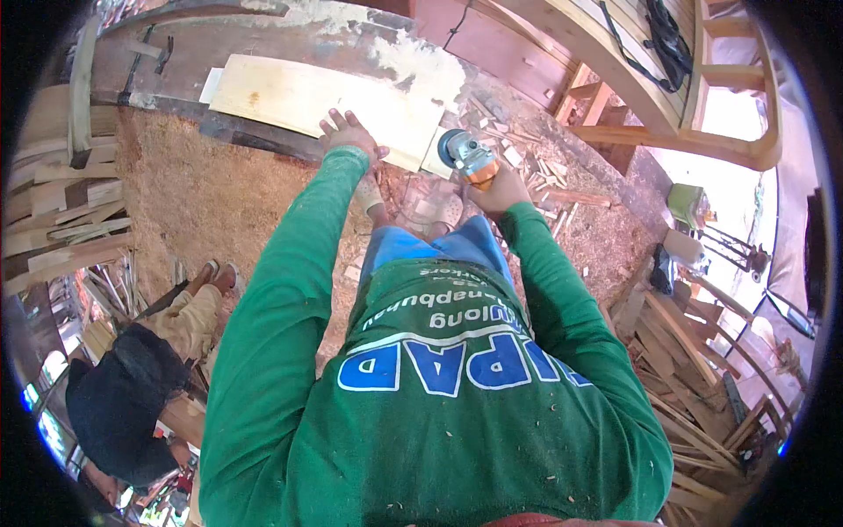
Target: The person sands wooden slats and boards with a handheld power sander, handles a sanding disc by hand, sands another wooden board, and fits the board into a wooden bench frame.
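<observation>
A pale wooden board (pixel 290 92) lies across the worktable (pixel 189 48). My left hand (pixel 349 138) rests on the board's near edge with its fingers spread. To the right, my right hand (pixel 499 189) is wrapped round an angle grinder (pixel 475 162) with an orange and grey body. The grinder's dark round disc sits at the board's right end, over a small light wood piece (pixel 434 155); whether the disc touches the wood cannot be made out.
Wood offcuts (pixel 549 171) and sawdust (pixel 202 193) cover the ground. A curved wooden frame (pixel 694 140) stands at upper right. Stacked planks (pixel 75 206) line the left side. Another person (pixel 132 395) in dark clothing is at lower left. Scrap wood (pixel 694 386) lies at lower right.
</observation>
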Motion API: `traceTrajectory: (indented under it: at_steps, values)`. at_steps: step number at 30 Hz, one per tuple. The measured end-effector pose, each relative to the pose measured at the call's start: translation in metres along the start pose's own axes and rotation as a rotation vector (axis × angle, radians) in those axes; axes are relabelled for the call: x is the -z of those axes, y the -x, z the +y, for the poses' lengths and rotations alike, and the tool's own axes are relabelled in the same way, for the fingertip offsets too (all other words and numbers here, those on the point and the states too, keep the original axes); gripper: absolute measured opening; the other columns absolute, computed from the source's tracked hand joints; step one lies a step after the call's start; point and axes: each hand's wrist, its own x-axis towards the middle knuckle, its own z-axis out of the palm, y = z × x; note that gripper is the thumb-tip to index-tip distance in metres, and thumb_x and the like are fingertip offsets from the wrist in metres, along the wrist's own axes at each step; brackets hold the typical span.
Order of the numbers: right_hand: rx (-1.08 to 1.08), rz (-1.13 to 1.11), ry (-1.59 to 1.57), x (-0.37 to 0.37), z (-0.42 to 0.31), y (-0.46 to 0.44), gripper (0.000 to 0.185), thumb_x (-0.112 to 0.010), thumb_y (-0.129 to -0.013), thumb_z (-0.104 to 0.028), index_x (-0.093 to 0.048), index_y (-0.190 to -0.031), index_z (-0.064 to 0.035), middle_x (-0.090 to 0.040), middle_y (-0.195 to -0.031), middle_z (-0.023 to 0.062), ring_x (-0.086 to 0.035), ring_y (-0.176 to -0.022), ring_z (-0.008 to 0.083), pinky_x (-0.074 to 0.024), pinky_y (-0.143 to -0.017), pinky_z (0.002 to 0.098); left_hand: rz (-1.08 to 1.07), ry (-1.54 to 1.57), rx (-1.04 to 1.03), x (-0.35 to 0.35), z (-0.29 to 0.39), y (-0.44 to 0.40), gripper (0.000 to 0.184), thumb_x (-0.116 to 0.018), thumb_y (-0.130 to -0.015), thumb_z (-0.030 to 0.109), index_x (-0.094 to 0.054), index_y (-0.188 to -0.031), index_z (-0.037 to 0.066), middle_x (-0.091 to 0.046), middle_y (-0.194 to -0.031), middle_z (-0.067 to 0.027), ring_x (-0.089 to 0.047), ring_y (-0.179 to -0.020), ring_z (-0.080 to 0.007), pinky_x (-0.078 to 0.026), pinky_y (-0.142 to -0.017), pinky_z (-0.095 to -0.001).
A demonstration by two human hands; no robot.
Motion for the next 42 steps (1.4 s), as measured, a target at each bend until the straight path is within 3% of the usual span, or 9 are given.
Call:
traceTrajectory:
  at_steps: [3, 7, 10, 16, 19, 21, 25, 35, 42]
  values:
    - [-0.020, 0.051, -0.030, 0.018, 0.003, 0.020, 0.061, -0.079, -0.074, -0.044, -0.069, -0.114, 0.0008, -0.074, -0.104, 0.0265, -0.072, -0.101, 0.0427, -0.0570, -0.089, 0.0485, 0.059, -0.013, -0.105, 0.013, 0.009, 0.026, 0.106, -0.069, -0.090, 0.056, -0.013, -0.166, 0.007, -0.008, -0.172, -0.0238, -0.013, -0.156, -0.0487, -0.025, -0.122, -0.0638]
    - [-0.126, 0.201, -0.187, 0.010, 0.036, 0.049, 0.061, -0.082, -0.073, -0.045, -0.072, -0.112, 0.0008, -0.075, -0.102, 0.0243, -0.074, -0.099, 0.0393, -0.0575, -0.087, 0.0463, 0.301, -0.097, -0.733, -0.034, 0.043, 0.056, 0.079, -0.056, -0.096, 0.051, -0.034, -0.159, 0.010, -0.023, -0.171, -0.0137, -0.026, -0.157, -0.0252, -0.029, -0.118, -0.0616]
    - [-0.064, 0.234, -0.306, 0.008, 0.089, 0.057, 0.052, -0.081, -0.076, -0.037, -0.073, -0.113, -0.0007, -0.076, -0.104, 0.0202, -0.074, -0.099, 0.0309, -0.0567, -0.089, 0.0414, 0.341, -0.264, -0.639, -0.102, 0.087, 0.078, 0.084, -0.057, -0.092, 0.048, -0.032, -0.161, 0.009, -0.020, -0.171, -0.0173, -0.014, -0.159, -0.0422, -0.013, -0.120, -0.0712]
    - [0.137, 0.363, -0.567, 0.049, 0.080, 0.039, 0.038, -0.077, -0.081, -0.019, -0.074, -0.114, -0.0001, -0.073, -0.091, 0.0069, -0.068, -0.080, 0.0152, -0.0550, -0.071, 0.0318, -0.047, 0.301, -1.057, -0.118, 0.109, 0.134, 0.064, -0.069, -0.083, 0.060, -0.073, -0.129, 0.016, -0.073, -0.122, -0.0190, -0.067, -0.117, -0.0411, -0.050, -0.105, -0.0479]
    - [0.115, 0.244, -0.735, 0.067, 0.058, 0.007, 0.030, -0.074, -0.086, -0.016, -0.069, -0.112, -0.0006, -0.069, -0.085, 0.0055, -0.064, -0.068, 0.0139, -0.0519, -0.060, 0.0277, -0.214, 0.656, -0.828, -0.118, 0.147, 0.156, 0.094, -0.062, -0.083, 0.080, -0.052, -0.153, 0.018, -0.061, -0.144, -0.0206, -0.066, -0.120, -0.0361, -0.049, -0.106, -0.0461]
    - [0.286, 0.252, -0.847, 0.064, 0.044, -0.022, 0.037, -0.068, -0.088, -0.011, -0.070, -0.122, -0.0001, -0.065, -0.082, 0.0014, -0.059, -0.068, 0.0111, -0.0477, -0.060, 0.0261, -0.577, 1.125, -0.707, -0.074, 0.131, 0.195, 0.089, -0.065, -0.084, 0.079, -0.060, -0.146, 0.016, -0.070, -0.120, -0.0117, -0.069, -0.100, -0.0221, -0.057, -0.085, -0.0371]
    - [0.450, 0.093, -1.003, 0.061, -0.028, -0.030, 0.029, -0.069, -0.090, -0.011, -0.065, -0.117, -0.0006, -0.066, -0.091, 0.0055, -0.062, -0.068, 0.0141, -0.0528, -0.060, 0.0282, -0.459, 1.315, -0.567, -0.069, 0.097, 0.185, 0.071, -0.069, -0.086, 0.074, -0.068, -0.119, 0.010, -0.064, -0.094, -0.0025, -0.060, -0.083, -0.0146, -0.050, -0.071, -0.0315]
    - [0.523, -0.323, -1.032, 0.002, -0.161, 0.041, 0.031, -0.069, -0.094, -0.017, -0.059, -0.121, -0.0050, -0.063, -0.078, 0.0064, -0.064, -0.061, 0.0194, -0.0568, -0.056, 0.0337, -0.115, 1.853, -0.578, -0.128, 0.032, 0.189, 0.050, -0.078, -0.088, 0.056, -0.069, -0.107, 0.011, -0.067, -0.086, -0.0001, -0.061, -0.075, -0.0128, -0.048, -0.065, -0.0323]
    - [0.790, -0.513, -0.689, -0.028, -0.183, 0.047, 0.035, -0.071, -0.097, -0.026, -0.064, -0.120, 0.0000, -0.070, -0.100, 0.0097, -0.066, -0.087, 0.0182, -0.0544, -0.080, 0.0330, 0.062, 1.959, -0.665, -0.114, -0.008, 0.207, 0.041, -0.092, -0.072, 0.032, -0.072, -0.097, 0.007, -0.069, -0.079, -0.0035, -0.064, -0.071, -0.0155, -0.051, -0.065, -0.0348]
